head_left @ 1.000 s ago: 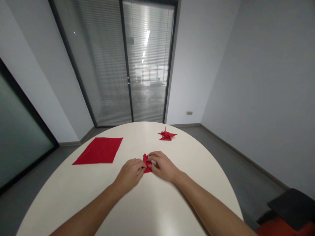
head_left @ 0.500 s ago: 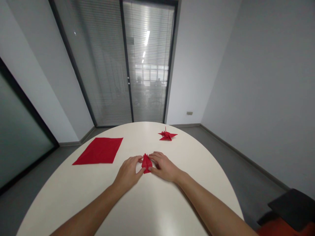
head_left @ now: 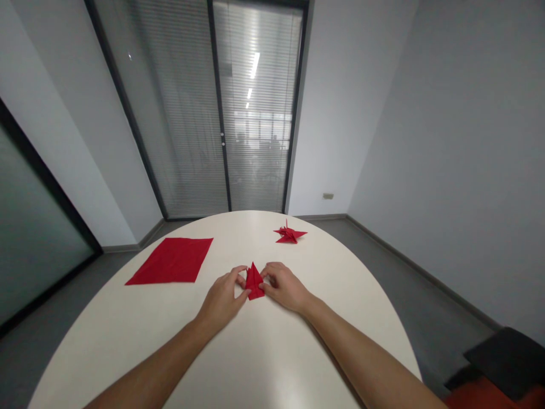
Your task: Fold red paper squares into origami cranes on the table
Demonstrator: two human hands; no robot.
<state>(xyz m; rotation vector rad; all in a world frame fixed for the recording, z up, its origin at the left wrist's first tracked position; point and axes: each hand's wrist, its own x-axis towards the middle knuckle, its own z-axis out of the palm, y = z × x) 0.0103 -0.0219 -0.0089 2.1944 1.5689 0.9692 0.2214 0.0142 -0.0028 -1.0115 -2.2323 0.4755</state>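
Note:
A small folded piece of red paper (head_left: 255,283) with a pointed top lies between my hands, near the middle of the white table. On its left side, my left hand (head_left: 225,291) pinches the lower edge with the thumb, its index finger curved near the upper part. My right hand (head_left: 284,286) grips the right side between thumb and curled fingers. Farther back stands a red origami crane (head_left: 289,234) with spread points. To the left, a flat sheet of red paper (head_left: 176,261) rests on the table.
The round white table (head_left: 128,341) curves away on both sides. Beyond it are a glass partition with blinds (head_left: 259,159) and grey walls. A dark chair-like object (head_left: 506,360) with red-orange below it is at the lower right.
The folded paper now shows a taller, sharper point at its top, and its centre slit is less visible. My right fingers have curled in closer; my left hand has barely moved.

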